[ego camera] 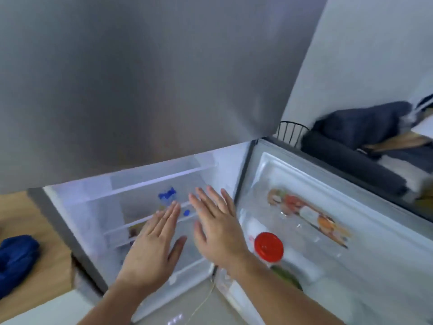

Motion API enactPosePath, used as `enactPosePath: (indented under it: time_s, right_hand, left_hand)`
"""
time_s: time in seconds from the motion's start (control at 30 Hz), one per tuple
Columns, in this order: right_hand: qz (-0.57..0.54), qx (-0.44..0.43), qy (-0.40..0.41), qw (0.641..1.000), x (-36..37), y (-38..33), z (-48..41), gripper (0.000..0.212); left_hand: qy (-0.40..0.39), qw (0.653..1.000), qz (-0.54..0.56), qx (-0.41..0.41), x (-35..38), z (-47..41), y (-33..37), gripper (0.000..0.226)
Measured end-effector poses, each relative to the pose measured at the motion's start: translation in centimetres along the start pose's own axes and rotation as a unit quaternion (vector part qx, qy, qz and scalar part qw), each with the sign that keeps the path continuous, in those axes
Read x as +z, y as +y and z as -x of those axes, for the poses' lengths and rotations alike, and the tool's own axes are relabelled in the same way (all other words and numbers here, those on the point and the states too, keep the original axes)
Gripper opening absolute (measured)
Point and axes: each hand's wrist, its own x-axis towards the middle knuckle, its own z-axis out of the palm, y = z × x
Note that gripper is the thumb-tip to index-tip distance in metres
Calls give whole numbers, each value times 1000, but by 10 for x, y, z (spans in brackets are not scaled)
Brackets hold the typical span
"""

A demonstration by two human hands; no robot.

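Note:
I look down into an open fridge compartment [89, 207] with white walls and clear shelves. My left hand [152, 249] and my right hand [218, 226] are stretched out side by side in front of it, fingers straight, palms down, holding nothing. Behind my fingertips blue-capped items [167, 194] stand on a shelf, blurred. The open fridge door [351, 207] swings out to the right; its rack holds a red-lidded jar [269, 247] just right of my right wrist and a colourful sticker [307, 214] sits on the door's inner wall.
The closed grey upper door [140, 78] fills the top of the view. A blue cloth [16, 259] lies on the wooden surface at left. A black wire basket [291, 132] and dark bedding [365, 137] sit behind the open door. A thin cord [203, 303] trails over pale floor.

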Motion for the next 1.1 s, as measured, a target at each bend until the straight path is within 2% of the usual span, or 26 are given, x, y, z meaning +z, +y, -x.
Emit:
enactPosePath:
  time_s: [0.1,0.2,0.4,0.53,0.7,0.83,0.93,1.0,1.07,1.1]
  right_hand:
    - [85,95,75,989,-88,74,40,55]
    - [185,194,114,957,-173,137,99,56]
    - [275,377,100,879,-278,216,224,60]
    - [277,364,45,888,-291,228,259,56]
    - [247,359,45,899,-299,202,261,53]
    - [186,342,8,921,-311,159,265,51]
    - [101,311,-113,938,-323,129,256,50]
    - [-53,325,-194,924,-324,111,243,49]
    - [-236,356,-197,882,-315,88,228,45]
    - [-287,346,-195,872,-306,76,222,43]
  left_hand:
    - [17,998,6,56,16,-55,99,69]
    - [1,991,31,131,34,-102,195,70]
    - [-74,981,23,180,80,-157,353,75]
    - [-58,991,-21,118,100,-145,386,76]
    - [-63,988,-19,139,89,-140,372,68]
    - [-72,990,8,125,69,-116,363,68]
    - [-83,988,30,125,48,-92,347,71]
    - [-93,988,50,113,31,-74,333,71]
    - [-104,987,86,85,12,-52,319,69]
    - [-111,986,109,67,2,-39,313,69]
